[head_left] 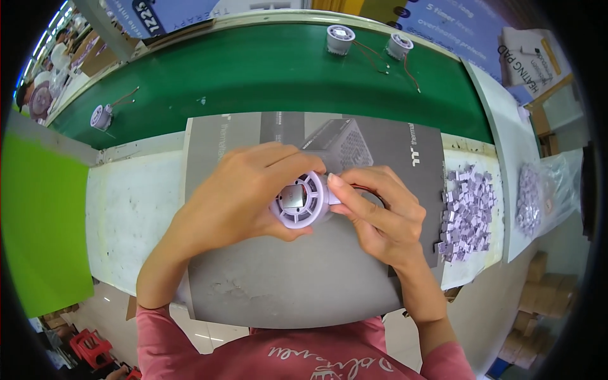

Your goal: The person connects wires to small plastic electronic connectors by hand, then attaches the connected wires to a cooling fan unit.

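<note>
A round lavender fan housing [311, 212] with spokes and a square silver plate in its middle is gripped by my left hand [237, 193], thumb below and fingers over the top. At the housing's right side, my right hand [386, 218] pinches a small lavender plastic piece [333, 199] between thumb and forefinger. The piece touches the housing's side; whether it is seated there I cannot tell. Dark red wires [367, 187] curve out beside my right fingers. Both hands are above a grey printed cardboard sheet [285, 278].
To the right lies a pile of small lavender plastic pieces [467, 215], with a clear bag [557, 190] of more beyond a white side panel [491, 120]. On the green conveyor belt [253, 69] ahead stand wired housings: two at the right [341, 41], one at the left [101, 118].
</note>
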Motion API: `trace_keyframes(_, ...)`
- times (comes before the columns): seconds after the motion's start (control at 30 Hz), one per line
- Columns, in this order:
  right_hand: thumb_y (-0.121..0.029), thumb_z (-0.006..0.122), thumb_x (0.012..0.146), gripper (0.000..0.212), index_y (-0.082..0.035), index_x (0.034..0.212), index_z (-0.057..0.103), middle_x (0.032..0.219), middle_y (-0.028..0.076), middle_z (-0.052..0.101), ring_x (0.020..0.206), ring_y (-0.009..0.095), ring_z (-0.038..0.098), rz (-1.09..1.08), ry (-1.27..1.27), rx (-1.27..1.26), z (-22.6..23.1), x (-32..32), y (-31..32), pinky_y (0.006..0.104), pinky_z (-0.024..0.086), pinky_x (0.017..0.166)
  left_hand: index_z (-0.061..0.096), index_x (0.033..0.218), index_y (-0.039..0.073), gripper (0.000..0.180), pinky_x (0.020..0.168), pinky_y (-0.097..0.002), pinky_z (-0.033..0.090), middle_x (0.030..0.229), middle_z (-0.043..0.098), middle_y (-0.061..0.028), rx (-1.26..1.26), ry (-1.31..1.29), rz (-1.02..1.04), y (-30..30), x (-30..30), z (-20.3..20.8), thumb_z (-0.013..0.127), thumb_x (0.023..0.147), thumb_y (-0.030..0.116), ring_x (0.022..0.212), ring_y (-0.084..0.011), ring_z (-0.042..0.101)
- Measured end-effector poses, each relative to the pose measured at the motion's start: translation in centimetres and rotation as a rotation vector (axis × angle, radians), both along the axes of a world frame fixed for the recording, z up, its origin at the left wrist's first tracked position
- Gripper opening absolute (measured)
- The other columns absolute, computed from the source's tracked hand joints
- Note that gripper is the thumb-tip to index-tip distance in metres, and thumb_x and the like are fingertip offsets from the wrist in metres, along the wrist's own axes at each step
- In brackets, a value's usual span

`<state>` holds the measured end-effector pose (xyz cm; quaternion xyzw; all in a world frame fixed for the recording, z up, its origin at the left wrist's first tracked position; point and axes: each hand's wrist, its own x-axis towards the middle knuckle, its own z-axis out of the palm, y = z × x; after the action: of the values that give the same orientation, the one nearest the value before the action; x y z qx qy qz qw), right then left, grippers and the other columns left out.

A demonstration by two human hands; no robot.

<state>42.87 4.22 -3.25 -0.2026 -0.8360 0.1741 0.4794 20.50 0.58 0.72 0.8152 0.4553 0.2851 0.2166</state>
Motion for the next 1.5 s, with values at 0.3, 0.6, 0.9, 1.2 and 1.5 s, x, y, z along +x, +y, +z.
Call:
trace_keyframes(0.3,-0.007,0.076,0.078,0.057,-0.013,0.133,0.062,0.135,0.011,0.059,0.125,0.034,0.053,-0.268,-0.357,-0.094,4.2,3.7,1.3,0.0436,0.047,0.1,0.067,0.112,0.008,0.062,0.074,-0.037,0.054,0.092,0.071,-0.0143,-0.087,0.293,0.451,4.2,-6.8,1.6,0.089,0.058,0.029,0.082,-0.0313,0.068)
trace_keyframes(0.6,-0.005,0.082,0.069,0.048,-0.006,0.114,0.068,0.108,0.011,0.063,0.099,0.032,0.057,-0.549,-0.752,-0.334,3.7,15.0,-4.1,0.0431,0.049,0.083,0.066,0.114,0.001,0.075,0.083,-0.0422,0.053,0.1,0.072,-0.0203,-0.088,0.459,0.664,10.9,-22.6,-5.5,0.09,0.06,0.047,0.091,-0.0342,0.07)
trace_keyframes(0.9,0.003,0.068,0.073,0.028,0.0,0.101,0.069,0.096,0.01,0.066,0.088,0.028,0.059,-0.506,-0.828,-0.199,0.6,17.7,-5.2,0.0394,0.047,0.076,0.065,0.105,-0.004,0.066,0.074,-0.0366,0.053,0.095,0.069,-0.0143,0.754,1.424,0.411,25.3,-6.8,-7.8,0.049,0.098,0.06,0.089,-0.0285,0.068)
trace_keyframes(1.2,0.006,0.059,0.072,0.042,0.005,0.114,0.066,0.112,0.015,0.063,0.099,0.029,0.06,-0.242,-0.937,-0.236,1.7,18.5,-5.5,0.0371,0.052,0.09,0.066,0.118,0.01,0.056,0.099,-0.0444,0.047,0.121,0.067,-0.0115,0.063,0.524,0.448,29.7,-1.4,-9.7,0.07,0.084,0.054,0.114,-0.0322,0.062)
trace_keyframes(1.5,0.003,0.063,0.068,0.049,0.001,0.116,0.067,0.111,0.013,0.065,0.104,0.03,0.059,-0.2,-0.797,-0.109,1.0,18.5,-3.5,0.038,0.054,0.087,0.059,0.105,0.007,0.042,0.071,-0.0458,0.052,0.098,0.058,-0.0137,0.183,0.772,0.319,7.1,2.2,-0.8,0.073,0.077,0.035,0.09,-0.0315,0.063)
